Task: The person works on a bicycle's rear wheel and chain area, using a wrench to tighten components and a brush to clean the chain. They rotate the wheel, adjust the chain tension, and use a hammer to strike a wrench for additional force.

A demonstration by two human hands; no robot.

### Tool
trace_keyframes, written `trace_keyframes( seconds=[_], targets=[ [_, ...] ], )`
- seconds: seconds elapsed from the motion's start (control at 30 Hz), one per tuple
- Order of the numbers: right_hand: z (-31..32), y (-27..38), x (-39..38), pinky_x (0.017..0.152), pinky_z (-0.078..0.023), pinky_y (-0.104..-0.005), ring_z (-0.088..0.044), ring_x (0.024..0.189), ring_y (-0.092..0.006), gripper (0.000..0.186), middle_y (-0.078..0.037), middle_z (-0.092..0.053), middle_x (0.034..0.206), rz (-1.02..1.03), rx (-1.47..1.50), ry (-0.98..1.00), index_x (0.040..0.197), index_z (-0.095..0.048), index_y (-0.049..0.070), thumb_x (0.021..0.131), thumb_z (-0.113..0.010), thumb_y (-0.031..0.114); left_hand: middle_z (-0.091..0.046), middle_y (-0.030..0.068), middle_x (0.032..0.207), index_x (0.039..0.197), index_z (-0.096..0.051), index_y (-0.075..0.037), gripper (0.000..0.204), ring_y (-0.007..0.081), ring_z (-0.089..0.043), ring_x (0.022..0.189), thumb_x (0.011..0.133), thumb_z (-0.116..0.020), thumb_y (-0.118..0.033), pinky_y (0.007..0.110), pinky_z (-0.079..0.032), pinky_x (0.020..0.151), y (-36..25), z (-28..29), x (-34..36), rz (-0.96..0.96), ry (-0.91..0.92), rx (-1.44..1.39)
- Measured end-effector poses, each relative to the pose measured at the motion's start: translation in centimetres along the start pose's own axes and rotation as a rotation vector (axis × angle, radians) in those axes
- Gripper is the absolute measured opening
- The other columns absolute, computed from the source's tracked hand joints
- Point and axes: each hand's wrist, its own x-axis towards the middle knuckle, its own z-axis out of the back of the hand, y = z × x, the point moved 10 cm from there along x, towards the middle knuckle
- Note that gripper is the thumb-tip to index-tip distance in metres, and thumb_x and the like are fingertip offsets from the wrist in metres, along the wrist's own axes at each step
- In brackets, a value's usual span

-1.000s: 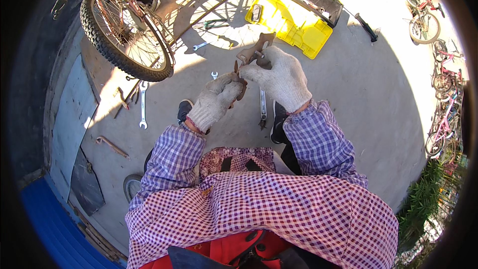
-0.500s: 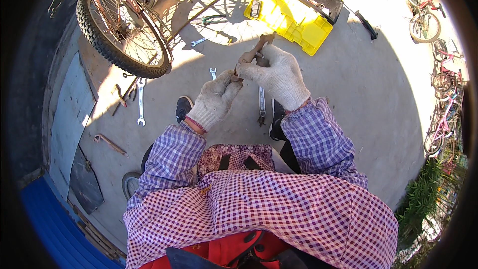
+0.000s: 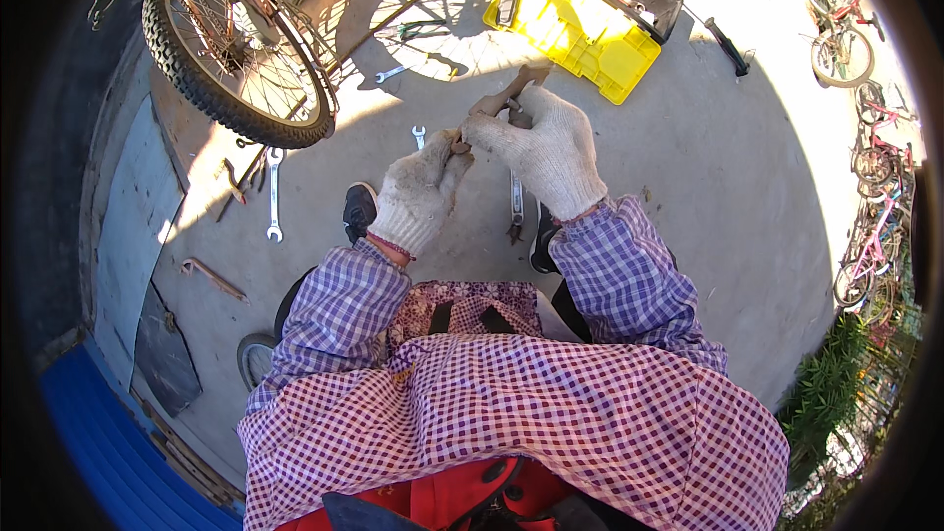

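White knitted work gloves cover both my hands, which are close together over the concrete floor. My right hand (image 3: 549, 152) is closed around a rusty, curved metal part (image 3: 500, 98), its forked end sticking out past the fingers. Just to the left, my left hand (image 3: 415, 195) is closed too, pinching a small rusty brown piece (image 3: 460, 147) at its fingertips. Whether that piece is joined to the curved part is hidden by the fingers. Below them on the floor lie a small wrench (image 3: 419, 136) and a longer wrench-like tool (image 3: 516, 199), between my shoes.
A bicycle wheel (image 3: 177, 69) with a knobby tyre stands at upper left. Near it lie an open-end wrench (image 3: 275, 197) and a bent rusty bar (image 3: 216, 279). A toolbox with a yellow lid (image 3: 615, 64) and a black-handled tool (image 3: 728, 49) are ahead. Several bicycles (image 3: 844, 51) line the right.
Both hands keep their grip on the rusty pieces and shift very slightly left. The view has moved a little; nothing is taken up or let go.
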Motion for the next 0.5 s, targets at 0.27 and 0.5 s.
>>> trace_keyframes(
  seconds=[0.27,0.5],
  targets=[
    [0.1,0.1,0.1,0.067,-0.056,-0.0325,-0.068,0.075,-0.0146,0.050,-0.010,-0.071,0.081,0.002,-0.053,-0.012,0.094,-0.073,-0.005,0.079,-0.086,0.041,-0.068,0.0193,0.081,0.124,-0.063,-0.008,0.030,0.0368,-0.072,0.076,0.108,-0.058,-0.033,0.048,-0.053,0.068,0.1,0.0,0.0,0.019,0.017,-0.009],
    [-0.2,0.6,0.3,0.075,-0.059,-0.0369,-0.074,0.083,-0.0248,0.051,-0.015,-0.074,0.092,0.109,0.012,-0.009,0.101,-0.072,0.000,0.073,-0.091,0.039,-0.064,0.0027,0.081,0.109,-0.068,-0.005,0.038,0.0138,-0.061,0.069,0.105,-0.057,-0.042,0.032,-0.049,0.062,1.0,-1.4,-0.1,0.094,0.122,-0.390]
  ],
)
